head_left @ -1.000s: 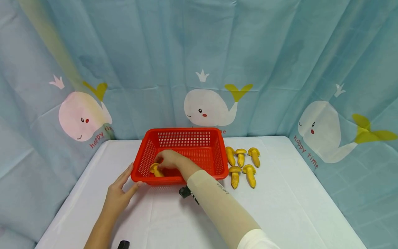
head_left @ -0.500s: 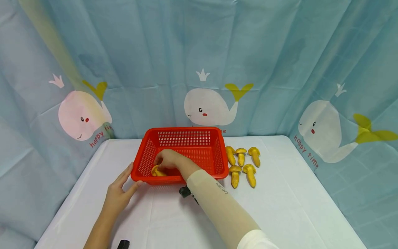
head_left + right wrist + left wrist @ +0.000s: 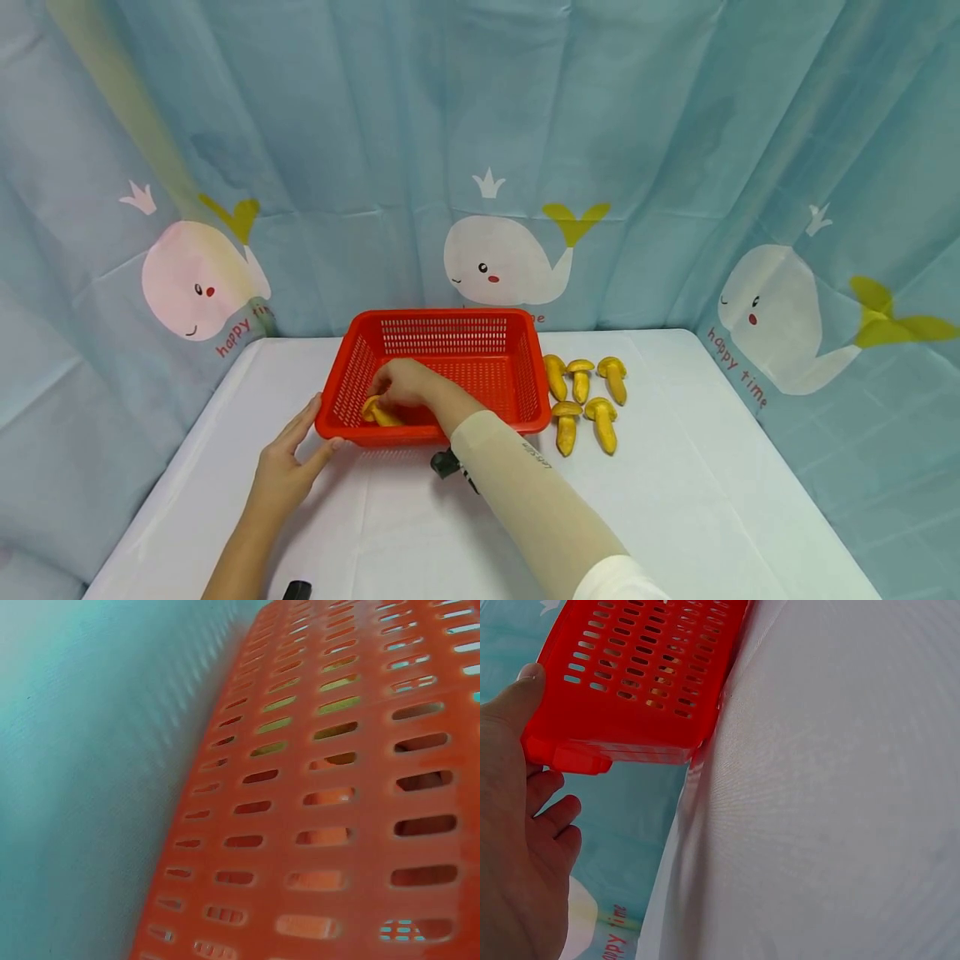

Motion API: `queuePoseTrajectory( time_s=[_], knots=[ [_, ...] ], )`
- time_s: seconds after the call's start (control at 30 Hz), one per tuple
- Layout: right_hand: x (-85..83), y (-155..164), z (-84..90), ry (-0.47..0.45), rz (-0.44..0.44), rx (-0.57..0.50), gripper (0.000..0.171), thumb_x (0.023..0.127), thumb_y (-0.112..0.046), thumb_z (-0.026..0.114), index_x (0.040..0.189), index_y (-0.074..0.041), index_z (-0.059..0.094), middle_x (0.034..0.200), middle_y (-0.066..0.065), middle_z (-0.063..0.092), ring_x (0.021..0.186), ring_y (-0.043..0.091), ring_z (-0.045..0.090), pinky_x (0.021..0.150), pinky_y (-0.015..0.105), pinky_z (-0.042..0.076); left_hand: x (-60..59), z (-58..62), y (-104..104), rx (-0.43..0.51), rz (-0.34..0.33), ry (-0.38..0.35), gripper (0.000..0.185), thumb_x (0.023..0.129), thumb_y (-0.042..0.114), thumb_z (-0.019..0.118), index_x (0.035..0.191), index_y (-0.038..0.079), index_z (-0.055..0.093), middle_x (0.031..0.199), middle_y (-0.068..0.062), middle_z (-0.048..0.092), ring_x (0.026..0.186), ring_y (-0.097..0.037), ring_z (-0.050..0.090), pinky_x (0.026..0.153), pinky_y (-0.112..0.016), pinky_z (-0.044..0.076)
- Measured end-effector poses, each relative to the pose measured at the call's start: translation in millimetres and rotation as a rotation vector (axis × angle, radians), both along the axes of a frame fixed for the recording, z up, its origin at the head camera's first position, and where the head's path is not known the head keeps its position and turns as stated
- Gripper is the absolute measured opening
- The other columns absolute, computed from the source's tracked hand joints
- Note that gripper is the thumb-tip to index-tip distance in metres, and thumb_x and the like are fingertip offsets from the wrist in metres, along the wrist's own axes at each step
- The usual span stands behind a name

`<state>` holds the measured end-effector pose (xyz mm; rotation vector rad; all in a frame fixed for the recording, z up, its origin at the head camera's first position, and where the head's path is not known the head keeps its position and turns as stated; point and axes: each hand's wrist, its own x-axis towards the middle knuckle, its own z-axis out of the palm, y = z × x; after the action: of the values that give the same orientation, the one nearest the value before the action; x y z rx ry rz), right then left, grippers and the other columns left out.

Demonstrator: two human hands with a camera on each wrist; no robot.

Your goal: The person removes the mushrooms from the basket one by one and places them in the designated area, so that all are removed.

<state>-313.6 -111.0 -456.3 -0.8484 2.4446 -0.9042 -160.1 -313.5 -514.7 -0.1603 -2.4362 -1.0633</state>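
Note:
In the head view, a red slotted plastic basket (image 3: 491, 379) stands on the white table. Inside its near left corner lies a yellow mushroom (image 3: 386, 415), cap to the left. My right hand (image 3: 407, 385) reaches over the front rim and pinches the stem from above; its fingertips are partly hidden. Yellow also shows through the slots of the basket wall (image 3: 364, 780) in the right wrist view. My left hand (image 3: 288, 467) holds the basket's near left corner. In the left wrist view its thumb (image 3: 526, 686) lies on the rim, with the other fingers curled below the rim's edge.
Several yellow mushrooms, one of them a front-row mushroom (image 3: 567, 429), lie in two rows right of the basket. A blue curtain (image 3: 360, 167) with whale prints hangs behind and at both sides. A small black object (image 3: 297, 590) shows at the bottom edge.
The mushroom in the basket has sunk slightly and tipped flatter under my right hand, which has shifted a touch left. My left hand and the other mushrooms stay as they were.

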Motion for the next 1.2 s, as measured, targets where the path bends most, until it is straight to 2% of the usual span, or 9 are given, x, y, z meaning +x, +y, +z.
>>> queuePoseTrajectory(
  time_s=[0.17,0.37,0.57,0.83,1.0,1.2],
  knots=[
    [-1.3,-1,4.0,0.056,0.011,-0.016,0.011,0.095,-0.014,0.073,0.1,-0.023,0.077,0.096,-0.009,0.069,0.089,0.008,0.058,0.076,0.016,0.053,-0.1,-0.4,-1,-0.008,-0.004,0.013,0.083,0.086,0.022,0.085,0.157,0.023,0.043,0.158,-0.003,0.048,0.145,-0.009,0.044,0.101,0.002,0.028],
    [0.7,-2,12.7,0.102,0.004,-0.059,0.012,0.095,-0.015,0.074,0.102,-0.025,0.077,0.095,-0.01,0.069,0.089,0.008,0.059,0.074,0.016,0.054,-0.3,-2.0,-1,0.001,-0.018,0.051,0.084,0.082,0.014,0.087,0.155,0.019,0.046,0.156,-0.006,0.05,0.142,0.006,0.04,0.102,0.002,0.028],
    [7.8,-2,23.2,0.138,0.009,-0.085,0.014,0.095,-0.021,0.075,0.107,-0.027,0.076,0.094,-0.015,0.066,0.092,0.006,0.058,0.074,0.014,0.054,-0.6,-3.5,-1,0.007,-0.019,0.048,0.082,0.084,0.017,0.086,0.155,0.02,0.047,0.156,-0.006,0.051,0.138,0.015,0.037,0.102,0.002,0.028],
    [17.7,-3,30.1,0.215,-0.012,-0.096,0.019,0.095,-0.026,0.076,0.113,-0.031,0.076,0.101,-0.02,0.067,0.094,0.003,0.058,0.076,0.011,0.053,0.5,-7.7,-4,-0.004,-0.016,0.063,0.081,0.083,0.016,0.087,0.154,0.018,0.048,0.155,-0.008,0.052,0.138,0.017,0.036,0.102,0.003,0.027],
    [22.2,8,32.6,0.279,0.023,-0.139,0.018,0.096,-0.024,0.074,0.113,-0.028,0.077,0.099,-0.022,0.067,0.096,0.007,0.061,0.076,0.011,0.052,0.7,-5.4,-1,0.012,-0.039,0.09,0.082,0.081,0.012,0.087,0.153,0.017,0.05,0.154,-0.009,0.053,0.14,0.009,0.041,0.103,0.002,0.029],
    [29.4,24,42.3,0.298,0.035,-0.21,0.018,0.096,-0.022,0.074,0.113,-0.027,0.077,0.098,-0.022,0.066,0.095,0.007,0.06,0.074,0.015,0.053,0.4,-2.5,-2,0.002,-0.012,0.04,0.081,0.084,0.019,0.086,0.155,0.021,0.047,0.156,-0.005,0.05,0.14,0.013,0.038,0.101,0.003,0.027]
  ],
)
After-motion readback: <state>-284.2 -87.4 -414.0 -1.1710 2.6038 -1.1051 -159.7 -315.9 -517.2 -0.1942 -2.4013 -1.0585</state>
